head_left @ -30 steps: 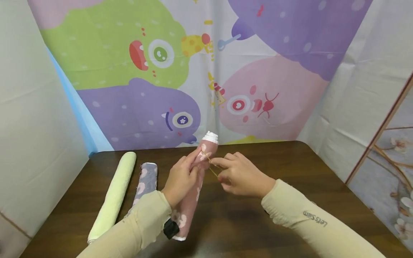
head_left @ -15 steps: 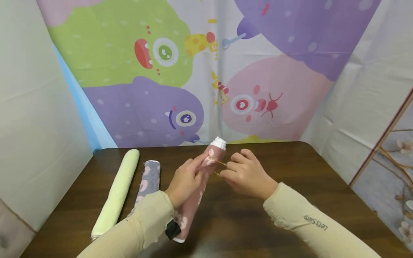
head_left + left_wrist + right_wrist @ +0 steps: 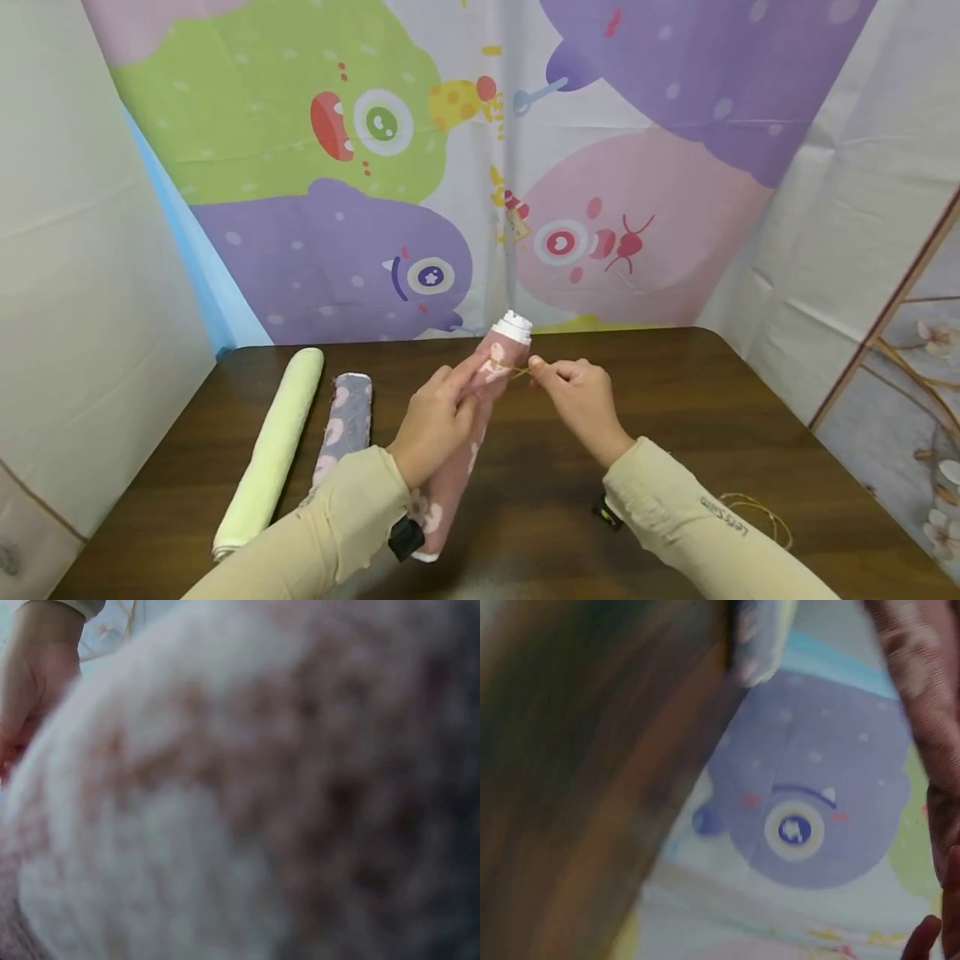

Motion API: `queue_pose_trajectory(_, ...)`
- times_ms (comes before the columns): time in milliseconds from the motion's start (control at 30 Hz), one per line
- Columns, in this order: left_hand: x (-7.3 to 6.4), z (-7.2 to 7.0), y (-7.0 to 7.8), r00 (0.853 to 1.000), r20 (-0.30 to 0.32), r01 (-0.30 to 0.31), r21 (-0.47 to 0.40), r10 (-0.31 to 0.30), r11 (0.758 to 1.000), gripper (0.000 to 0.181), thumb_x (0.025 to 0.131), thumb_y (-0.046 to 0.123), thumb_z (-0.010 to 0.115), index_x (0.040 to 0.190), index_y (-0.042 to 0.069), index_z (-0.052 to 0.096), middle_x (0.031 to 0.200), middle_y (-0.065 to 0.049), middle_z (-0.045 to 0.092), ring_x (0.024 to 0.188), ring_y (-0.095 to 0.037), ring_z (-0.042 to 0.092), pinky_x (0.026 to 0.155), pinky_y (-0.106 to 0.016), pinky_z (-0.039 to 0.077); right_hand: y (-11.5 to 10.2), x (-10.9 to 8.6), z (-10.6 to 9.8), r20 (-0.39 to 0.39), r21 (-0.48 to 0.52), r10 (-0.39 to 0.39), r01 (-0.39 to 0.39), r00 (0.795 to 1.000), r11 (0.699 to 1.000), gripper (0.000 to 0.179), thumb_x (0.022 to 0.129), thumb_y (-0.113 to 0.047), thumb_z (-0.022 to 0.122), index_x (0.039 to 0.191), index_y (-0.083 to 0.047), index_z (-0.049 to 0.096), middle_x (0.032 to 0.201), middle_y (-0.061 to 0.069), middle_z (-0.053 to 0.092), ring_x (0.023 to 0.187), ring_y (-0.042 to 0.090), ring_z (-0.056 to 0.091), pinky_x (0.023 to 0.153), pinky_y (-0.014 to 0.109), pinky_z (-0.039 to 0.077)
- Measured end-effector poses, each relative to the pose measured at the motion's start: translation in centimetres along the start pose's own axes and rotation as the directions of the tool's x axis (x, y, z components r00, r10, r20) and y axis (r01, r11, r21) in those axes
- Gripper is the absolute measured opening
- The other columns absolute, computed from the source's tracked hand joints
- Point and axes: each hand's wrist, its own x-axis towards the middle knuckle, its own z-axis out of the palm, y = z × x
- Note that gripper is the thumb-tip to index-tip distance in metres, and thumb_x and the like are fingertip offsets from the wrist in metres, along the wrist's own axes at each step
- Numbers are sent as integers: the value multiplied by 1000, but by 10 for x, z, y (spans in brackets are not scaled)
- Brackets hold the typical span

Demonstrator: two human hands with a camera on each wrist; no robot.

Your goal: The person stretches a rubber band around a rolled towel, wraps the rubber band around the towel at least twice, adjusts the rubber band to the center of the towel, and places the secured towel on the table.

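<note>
A rolled pink towel with pale flower shapes and a white end slants upward in front of me. My left hand grips it around the upper half. A thin yellowish rubber band loops the roll near its white end. Pinched between thumb and fingers of my right hand, the band stretches out to the right and looks crossed over itself. Blurred towel cloth fills most of the left wrist view. At the right edge of the right wrist view, part of the pink towel and fingertips show.
On the dark wooden table, a rolled pale yellow towel lies to the left. Beside it is a grey rolled towel with pink spots, partly behind my left sleeve. Loose rubber bands lie beyond my right forearm. A cartoon-print cloth hangs behind.
My right hand pulled the band out to the right, then turned over and now pinches it closer to the roll. The towel's white end shifted right. Loose bands came into view beside the right forearm.
</note>
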Motion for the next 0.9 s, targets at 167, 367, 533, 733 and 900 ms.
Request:
queue_pose_trajectory(167, -2, 1, 1, 1000, -7, -10, 1, 10, 1000, 52, 81, -6, 60, 131, 6, 58, 75, -5, 51, 60, -16, 46, 57, -32, 45, -5, 1, 9, 52, 284, 460, -455, 886, 844, 32, 90, -22, 68, 66, -1, 69, 62, -1, 63, 72, 13, 51, 72, 30, 38)
queue_pose_trajectory(367, -3, 1, 2, 1000, 13, -19, -1, 19, 1000, 51, 81, -6, 61, 131, 4, 58, 77, -7, 52, 61, -17, 48, 58, -32, 46, -7, 1, 14, 107, 471, 615, -585, 781, 660, 30, 89, -23, 69, 61, -14, 64, 60, -7, 57, 55, 9, 38, 53, 22, 32)
queue_pose_trajectory(533, -5, 1, 3, 999, 19, -29, -13, 29, 1000, 51, 81, -6, 62, 131, 3, 57, 78, -8, 54, 63, -19, 51, 60, -33, 48, -7, 1, 18, 217, 483, 633, -645, 743, 592, 29, 93, -25, 63, 99, 3, 69, 65, -7, 50, 49, 7, 34, 46, 18, 31)
queue_pose_trajectory(733, -6, -2, -1, 1000, -1, -13, -39, 13, 999, 51, 81, -6, 64, 131, 3, 57, 77, -6, 53, 63, -17, 49, 60, -32, 46, -4, -2, 18, 327, 422, 585, -669, 742, 612, 48, 98, -25, 55, 133, 8, 50, 64, -7, 36, 50, 3, 33, 48, 16, 32)
queue_pose_trajectory(900, -9, -5, -7, 997, -1, -82, -79, 82, 994, 46, 84, -4, 63, 129, 3, 60, 72, -2, 51, 61, -13, 43, 57, -28, 43, 3, -3, 15, 455, 332, 470, -634, 756, 698, 56, 99, -29, 48, 144, 3, 36, 129, 21, 50, 92, 15, 47, 64, 20, 35)
